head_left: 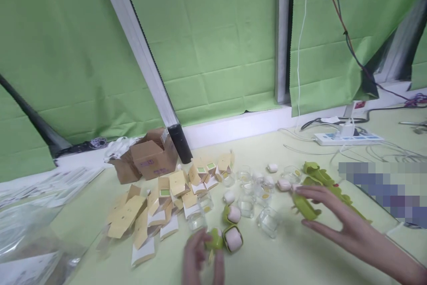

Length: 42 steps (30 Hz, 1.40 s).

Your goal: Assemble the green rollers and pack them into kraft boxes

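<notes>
My right hand (328, 214) holds a green soft-looking cover (306, 206) between thumb and fingers, above the table's right side. At the front middle, my left hand (202, 258) has its fingers and thumb around another small green cover (215, 239); motion blur softens it. Close beside that lies a green cover with a pale pink rounded block (233, 238) inside. A similar filled cover (231, 214) sits just behind. Several loose pale blocks, such as one white block (229, 196), lie among clear plastic cups (268, 221). More green covers (322, 176) lie in a row behind my right hand.
Folded yellowish card boxes (128, 216) are heaped left of the cups. An open cardboard carton (153, 156) and a black cylinder (180, 143) stand at the back. A white power strip (348, 138) with cables lies back right; plastic bags (30, 236) lie at left.
</notes>
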{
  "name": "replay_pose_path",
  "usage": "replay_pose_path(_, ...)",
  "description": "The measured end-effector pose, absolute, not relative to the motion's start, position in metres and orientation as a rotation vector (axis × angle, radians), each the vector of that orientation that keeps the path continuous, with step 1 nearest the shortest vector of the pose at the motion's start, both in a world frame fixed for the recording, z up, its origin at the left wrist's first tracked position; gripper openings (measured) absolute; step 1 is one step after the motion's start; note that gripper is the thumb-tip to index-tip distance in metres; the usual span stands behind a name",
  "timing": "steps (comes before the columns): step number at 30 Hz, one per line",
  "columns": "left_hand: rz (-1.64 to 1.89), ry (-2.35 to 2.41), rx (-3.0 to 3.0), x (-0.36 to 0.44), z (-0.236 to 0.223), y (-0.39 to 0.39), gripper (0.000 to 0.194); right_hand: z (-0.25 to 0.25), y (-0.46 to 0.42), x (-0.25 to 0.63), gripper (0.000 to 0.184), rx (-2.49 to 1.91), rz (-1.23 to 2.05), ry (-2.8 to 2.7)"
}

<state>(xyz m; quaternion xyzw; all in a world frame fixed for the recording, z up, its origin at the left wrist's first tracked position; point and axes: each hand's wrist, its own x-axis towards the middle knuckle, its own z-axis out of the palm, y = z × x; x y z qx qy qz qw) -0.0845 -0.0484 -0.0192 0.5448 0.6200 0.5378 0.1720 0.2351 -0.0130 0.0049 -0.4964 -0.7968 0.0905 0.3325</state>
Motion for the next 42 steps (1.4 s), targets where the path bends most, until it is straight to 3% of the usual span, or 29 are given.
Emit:
replay_pose_path(4,0.853,0.857,1.025,-0.016,-0.001,-0.022,0.074,0.030,-0.023,0.189,0.051,-1.104,0.476,-2.212)
replay_pose_path(5,0.820,0.766,0.946,-0.004,0.002,-0.014,0.072,0.033,-0.022,0.184,0.050,-1.063,0.486,-2.251)
replay_pose_path(8,0.878,0.646,0.823,0.011,0.009,0.002,0.058,0.031,-0.008,0.190,0.052,-1.110,0.341,-2.266)
replay_pose_path(12,0.936,0.572,0.683,-0.002,0.010,0.005,0.035,-0.001,0.028,0.225,0.021,-1.554,-0.160,-2.145)
replay_pose_path(14,0.898,0.522,0.618,-0.008,0.010,0.004,0.029,-0.019,0.044,0.238,0.015,-1.691,-0.340,-2.110)
replay_pose_path(20,0.893,0.415,0.528,-0.009,0.003,0.001,0.030,-0.026,0.048,0.241,0.010,-1.705,-0.328,-2.167)
replay_pose_path(26,0.835,0.423,0.560,-0.007,-0.007,-0.002,0.028,0.019,0.003,0.203,0.031,-1.241,0.276,-1.979)
replay_pose_path(29,0.844,0.435,0.567,-0.003,-0.007,-0.004,0.034,0.031,-0.009,0.175,0.031,-0.988,0.457,-2.016)
replay_pose_path(36,1.025,0.443,0.425,0.005,-0.006,-0.006,0.019,0.013,-0.005,0.149,0.050,-0.855,0.246,-2.184)
replay_pose_path(42,0.914,0.506,0.407,0.002,-0.006,-0.009,0.015,0.003,-0.008,0.149,0.044,-0.851,0.301,-2.166)
